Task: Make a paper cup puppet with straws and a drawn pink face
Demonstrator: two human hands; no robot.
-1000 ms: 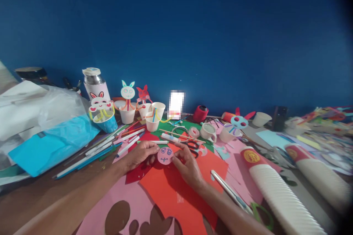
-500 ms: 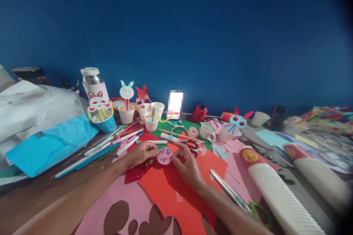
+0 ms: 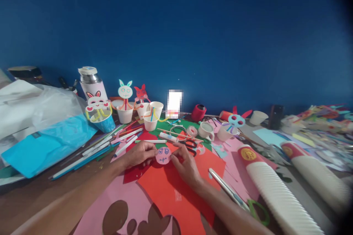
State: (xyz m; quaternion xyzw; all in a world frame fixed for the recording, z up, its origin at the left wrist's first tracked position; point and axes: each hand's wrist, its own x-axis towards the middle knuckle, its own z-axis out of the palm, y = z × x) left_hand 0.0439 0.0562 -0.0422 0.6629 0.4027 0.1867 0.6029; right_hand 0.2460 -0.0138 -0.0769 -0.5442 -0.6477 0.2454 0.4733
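A small round pink paper face (image 3: 163, 156), with eyes, lashes and a mouth drawn in dark ink, is held up between my two hands. My left hand (image 3: 142, 153) pinches its left edge between thumb and fingers. At the right edge, my right hand (image 3: 184, 162) is closed on the same paper. Beneath them lie a red-orange paper sheet (image 3: 168, 187) and a darker red sheet (image 3: 132, 176). Just beyond the face are a glue stick (image 3: 168, 137), a white marker (image 3: 150, 141) and black-handled scissors (image 3: 191, 147), partly behind my right hand.
Paper cups bearing bunny-like faces, such as a blue-wrapped cup (image 3: 106, 122), stand along the wall beside a flask (image 3: 92, 82). Several markers (image 3: 103, 145) lie at left. At right are a stack of paper cups (image 3: 278, 191), a white cutter (image 3: 227, 189) and green-handled scissors (image 3: 258, 212).
The whole view has shifted slightly, so things appear a little farther left. Both hands keep the same hold on the paper face.
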